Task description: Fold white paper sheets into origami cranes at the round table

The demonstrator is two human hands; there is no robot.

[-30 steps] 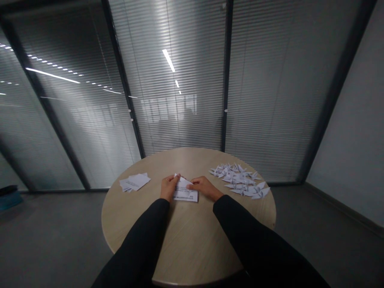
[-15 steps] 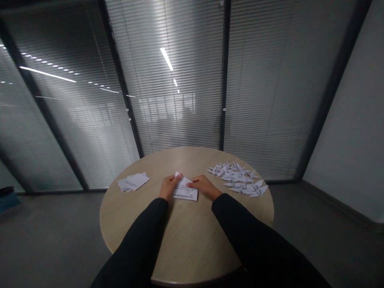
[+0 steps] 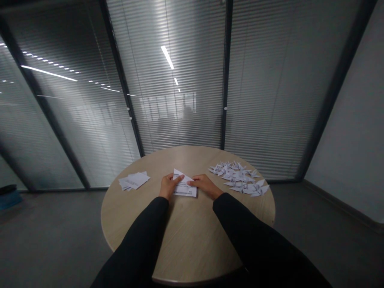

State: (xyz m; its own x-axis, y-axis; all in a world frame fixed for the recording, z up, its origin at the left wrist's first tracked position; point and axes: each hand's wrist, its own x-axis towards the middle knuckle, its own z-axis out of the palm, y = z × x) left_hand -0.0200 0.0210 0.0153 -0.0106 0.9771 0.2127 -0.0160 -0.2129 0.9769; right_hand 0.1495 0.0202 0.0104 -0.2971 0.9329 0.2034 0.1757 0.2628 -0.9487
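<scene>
Between my hands is a white sheet of paper [image 3: 185, 189] with printed lines, folded into a triangle-like shape with its peak pointing up. My left hand [image 3: 169, 185] grips its left side, thumb lying on top of the print. On the opposite edge, my right hand [image 3: 205, 185] pinches the paper, thumb over the front and the other fingers partly hidden. Off to the left lies a small stack of white paper sheets [image 3: 135, 181]. Many folded paper cranes [image 3: 240, 176] are heaped on the right.
Everything rests on a round light-wood table [image 3: 192, 240]. Behind it stands a glass wall with blinds [image 3: 180, 128] and dark frames. A blue bin [image 3: 9, 198] is on the floor at the far left, and a plain wall [image 3: 354, 160] rises at the right.
Both hands have turned the folded paper slightly and raised it a little, and its peak shows more clearly. The paper stack and the cranes lie as before; the view shifted slightly.
</scene>
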